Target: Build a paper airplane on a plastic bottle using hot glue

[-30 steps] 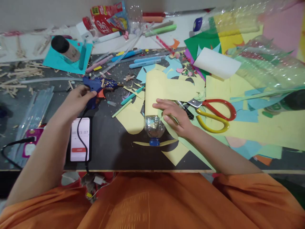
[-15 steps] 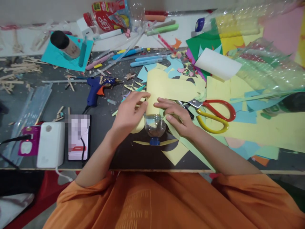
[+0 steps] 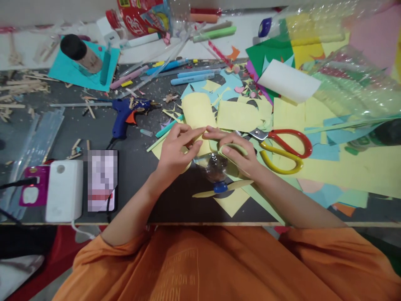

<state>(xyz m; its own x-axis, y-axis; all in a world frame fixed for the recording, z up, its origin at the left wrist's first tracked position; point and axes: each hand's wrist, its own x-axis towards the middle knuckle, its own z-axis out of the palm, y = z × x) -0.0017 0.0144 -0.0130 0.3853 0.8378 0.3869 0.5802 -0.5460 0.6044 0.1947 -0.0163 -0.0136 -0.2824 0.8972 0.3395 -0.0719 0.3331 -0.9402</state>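
— My fingers first: the left hand [image 3: 175, 152] has its fingertips curled down and pressed on the yellow paper [image 3: 198, 112], and the right hand [image 3: 235, 151] is cupped over the same sheet from the other side. Neither is spread; both are closed loosely on the paper where it wraps the bottle [image 3: 216, 169].

— Where does the bottle sit against them?

— Right under and between the two hands, near the front edge of the table [image 3: 138, 196]. Its long axis runs from far to near, tipped a little to the right, with the blue cap [image 3: 220, 187] at the near end and the papered body running away from me. The fingertips of both hands almost meet over it.

— Which hand is closer to the seam?

— I judge them about equal.

— Around it?

— Scissors [image 3: 282, 150] just right of the right hand; the glue gun [image 3: 127, 115] far left, well apart; a phone [image 3: 100, 179] near left.
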